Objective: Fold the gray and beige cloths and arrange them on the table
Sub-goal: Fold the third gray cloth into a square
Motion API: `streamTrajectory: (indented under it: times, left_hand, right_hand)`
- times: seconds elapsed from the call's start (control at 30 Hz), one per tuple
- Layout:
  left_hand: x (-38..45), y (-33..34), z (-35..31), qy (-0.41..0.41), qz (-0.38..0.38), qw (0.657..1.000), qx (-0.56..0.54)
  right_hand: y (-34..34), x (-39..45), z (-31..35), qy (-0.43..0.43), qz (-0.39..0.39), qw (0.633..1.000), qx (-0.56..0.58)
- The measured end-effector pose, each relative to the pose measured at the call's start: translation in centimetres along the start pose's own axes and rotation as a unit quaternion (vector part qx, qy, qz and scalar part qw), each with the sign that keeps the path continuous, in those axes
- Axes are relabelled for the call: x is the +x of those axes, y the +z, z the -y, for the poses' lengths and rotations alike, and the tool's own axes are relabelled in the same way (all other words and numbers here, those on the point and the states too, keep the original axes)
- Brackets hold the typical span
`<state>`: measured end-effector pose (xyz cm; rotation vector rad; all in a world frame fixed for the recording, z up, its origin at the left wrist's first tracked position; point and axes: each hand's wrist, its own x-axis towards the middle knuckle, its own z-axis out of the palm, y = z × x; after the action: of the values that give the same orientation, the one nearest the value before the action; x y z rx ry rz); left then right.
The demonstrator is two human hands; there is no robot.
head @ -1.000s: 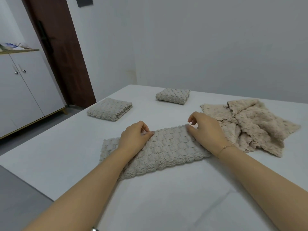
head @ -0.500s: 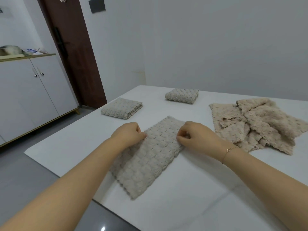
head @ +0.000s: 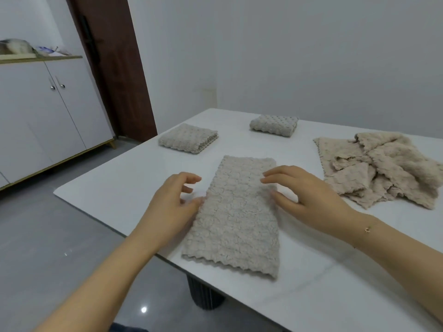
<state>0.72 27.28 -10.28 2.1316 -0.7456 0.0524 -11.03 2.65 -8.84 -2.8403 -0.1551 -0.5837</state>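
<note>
Gray textured cloth strip (head: 236, 212) lies lengthwise near the desk (head: 119, 178) edge; left hand (head: 172, 207) and right hand (head: 304, 197), grips spread, flank it. Pinch near corners, fold squarely.

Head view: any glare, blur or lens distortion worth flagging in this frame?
Head view: soft, even light with faint shadows; wide-angle bending shows in the leaning door and cabinet; a small bright glint sits on the floor; mild softness on the fingers of the left hand and right hand; the gray cloth between them stays reasonably sharp.
</note>
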Motion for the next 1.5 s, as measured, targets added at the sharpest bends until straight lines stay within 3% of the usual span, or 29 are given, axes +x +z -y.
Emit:
streamTrajectory:
  times: [0.07, 0.13, 0.23, 0.43, 0.77, 1.0, 1.23, 1.4, 1.5]
  left_hand:
    - [-1.2, -0.8, 0.1, 0.088, 0.025, 0.996, 0.018]
    - [-2.4, -0.9, -0.1, 0.153, 0.116, 0.981, 0.025]
    - [-3.7, -0.3, 0.3, 0.200, 0.193, 0.959, 0.048]
    - [-5.4, -0.3, 1.5, 0.220, 0.180, 0.955, 0.085]
    - [-8.1, -0.1, 2.1, 0.245, 0.130, 0.959, 0.055]
    - [-9.4, -0.4, 1.5, 0.223, 0.071, 0.972, 0.004]
    - [-8.3, -1.1, -0.2, 0.090, 0.036, 0.991, -0.092]
    - [-7.0, -0.9, -1.4, 0.084, 0.039, 0.991, -0.097]
    - [-6.4, -0.8, -1.8, 0.095, 0.052, 0.990, -0.088]
  right_hand:
    - [-0.7, -1.8, 1.9, -0.030, 0.003, 0.999, 0.030]
    - [-1.0, -3.6, 3.5, -0.071, 0.015, 0.997, 0.035]
    - [-0.6, -5.6, 4.8, -0.100, 0.049, 0.993, 0.043]
    - [-0.2, -6.9, 5.0, -0.100, 0.093, 0.987, 0.079]
    - [0.4, -7.5, 5.7, -0.150, 0.007, 0.986, 0.077]
    - [-0.2, -7.6, 6.8, 0.000, 0.013, 0.939, 0.345]
    - [-0.7, -7.4, 7.2, 0.108, -0.021, 0.871, 0.479]
    - [-0.9, -7.4, 6.7, -0.016, -0.055, 0.948, 0.312]
    - [-0.5, -7.4, 6.3, -0.088, -0.067, 0.976, 0.190]
